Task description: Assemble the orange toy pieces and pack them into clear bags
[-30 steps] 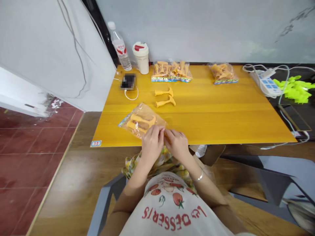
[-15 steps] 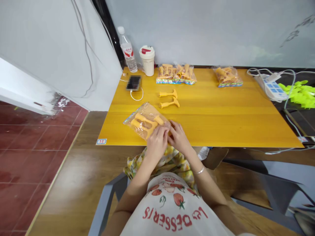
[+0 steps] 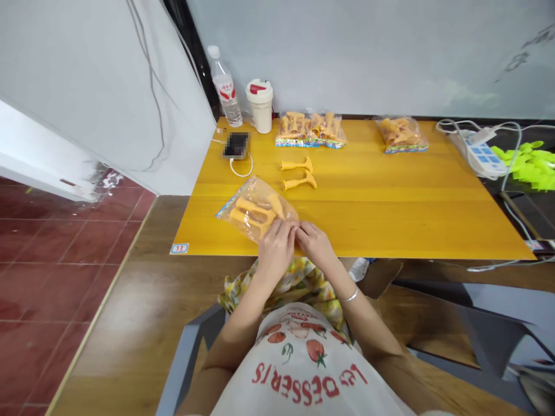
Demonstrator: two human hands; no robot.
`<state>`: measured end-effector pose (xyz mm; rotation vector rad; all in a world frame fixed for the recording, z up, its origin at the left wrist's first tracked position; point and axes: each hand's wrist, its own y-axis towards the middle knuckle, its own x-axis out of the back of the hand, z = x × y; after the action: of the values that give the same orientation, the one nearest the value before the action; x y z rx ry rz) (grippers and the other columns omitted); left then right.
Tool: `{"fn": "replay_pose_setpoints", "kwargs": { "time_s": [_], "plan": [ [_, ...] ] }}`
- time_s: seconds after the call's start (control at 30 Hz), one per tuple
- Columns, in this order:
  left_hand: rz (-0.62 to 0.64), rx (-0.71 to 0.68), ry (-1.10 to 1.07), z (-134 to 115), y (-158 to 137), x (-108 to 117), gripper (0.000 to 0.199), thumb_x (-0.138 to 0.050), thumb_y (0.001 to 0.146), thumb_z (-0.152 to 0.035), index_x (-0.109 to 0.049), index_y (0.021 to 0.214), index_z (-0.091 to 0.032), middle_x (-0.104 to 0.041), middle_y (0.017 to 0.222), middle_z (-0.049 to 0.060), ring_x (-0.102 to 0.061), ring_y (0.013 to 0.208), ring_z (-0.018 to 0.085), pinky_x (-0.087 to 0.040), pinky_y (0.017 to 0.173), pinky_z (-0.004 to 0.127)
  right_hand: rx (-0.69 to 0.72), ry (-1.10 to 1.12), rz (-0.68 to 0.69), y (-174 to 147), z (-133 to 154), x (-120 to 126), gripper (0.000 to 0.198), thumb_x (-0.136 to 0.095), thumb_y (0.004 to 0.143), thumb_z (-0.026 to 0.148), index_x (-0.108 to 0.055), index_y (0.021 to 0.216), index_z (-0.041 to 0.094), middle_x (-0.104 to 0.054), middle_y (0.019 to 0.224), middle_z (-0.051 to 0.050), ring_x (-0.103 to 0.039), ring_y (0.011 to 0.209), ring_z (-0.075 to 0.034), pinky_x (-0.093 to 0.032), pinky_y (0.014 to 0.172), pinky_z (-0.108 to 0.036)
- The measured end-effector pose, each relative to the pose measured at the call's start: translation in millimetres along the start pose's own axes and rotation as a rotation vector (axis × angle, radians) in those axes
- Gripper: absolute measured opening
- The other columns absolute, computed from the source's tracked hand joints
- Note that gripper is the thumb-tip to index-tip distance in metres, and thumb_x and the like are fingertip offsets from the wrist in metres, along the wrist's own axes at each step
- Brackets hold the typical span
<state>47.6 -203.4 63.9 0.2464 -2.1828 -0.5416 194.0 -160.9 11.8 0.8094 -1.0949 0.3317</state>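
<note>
Pinching clear bag [image 3: 261, 201], at ten o'clock, narrowly with left hand [image 3: 276, 245] and right hand [image 3: 316, 245], with at least three yellow pieces [image 3: 248, 219] already inside. Leaving two loose pieces [image 3: 298, 182] at twelve, with packed bags [image 3: 309, 132], seemingly finished, beyond.

White top [image 3: 286, 370], red "DESSERTS" lettering [image 3: 307, 394], red fruit prints [image 3: 315, 349], yellow floral garment [image 3: 318, 283], silver bracelet [image 3: 351, 295]

The table [image 3: 390, 202] is of yellow colour, the pieces [image 3: 249, 206] in the transparent bag [image 3: 255, 189] are pale orange, and the white shirt [image 3: 299, 358] has red letters [image 3: 307, 394].
</note>
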Motion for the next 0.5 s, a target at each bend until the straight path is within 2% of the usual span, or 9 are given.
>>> {"fn": "replay_pose_setpoints", "kwargs": {
  "time_s": [0.17,0.23,0.33,0.43,0.5],
  "plan": [
    [0.012,-0.022,0.061,1,4,-1,0.020,-0.046,0.100,-0.022,-0.064,0.096,-0.018,-0.067,0.091,0.007,-0.064,0.085,0.019,-0.052,0.080,0.031,0.075,0.131,-0.056,8,-4,-13,0.029,-0.038,0.100,0.013,-0.066,0.110,0.014,-0.069,0.106,-0.013,-0.065,0.102,-0.021,-0.058,0.091,-0.036],
    [0.020,-0.048,0.066,-1,6,-2,0.021,-0.045,0.100,-0.022,-0.065,0.097,-0.017,-0.067,0.093,0.007,-0.065,0.087,0.019,-0.052,0.080,0.031,0.013,0.172,-0.097,14,-4,-18,0.031,-0.038,0.100,0.014,-0.064,0.118,0.014,-0.069,0.113,-0.014,-0.064,0.111,-0.021,-0.056,0.100,-0.038],
    [0.043,-0.082,0.064,-4,9,-2,0.023,-0.043,0.101,-0.022,-0.065,0.098,-0.017,-0.066,0.091,0.007,-0.064,0.087,0.019,-0.052,0.079,0.030,-0.109,0.237,-0.159,21,0,-23,0.041,-0.038,0.100,0.020,-0.053,0.138,0.013,-0.061,0.134,-0.015,-0.055,0.130,-0.022,-0.047,0.113,-0.042],
    [0.066,-0.077,0.053,-7,12,-2,0.024,-0.042,0.101,-0.023,-0.065,0.097,-0.017,-0.065,0.089,0.007,-0.063,0.085,0.019,-0.051,0.078,0.030,-0.222,0.303,-0.193,25,7,-24,0.049,-0.037,0.101,0.024,-0.043,0.148,0.014,-0.052,0.144,-0.016,-0.047,0.138,-0.024,-0.045,0.115,-0.043],
    [0.073,-0.065,0.024,-8,12,-3,0.023,-0.042,0.101,-0.023,-0.064,0.097,-0.018,-0.065,0.091,0.007,-0.063,0.087,0.019,-0.051,0.080,0.030,-0.315,0.311,-0.194,26,11,-23,0.046,-0.035,0.101,0.024,-0.047,0.144,0.015,-0.054,0.140,-0.016,-0.049,0.134,-0.024,-0.047,0.112,-0.041]
  ]
}}
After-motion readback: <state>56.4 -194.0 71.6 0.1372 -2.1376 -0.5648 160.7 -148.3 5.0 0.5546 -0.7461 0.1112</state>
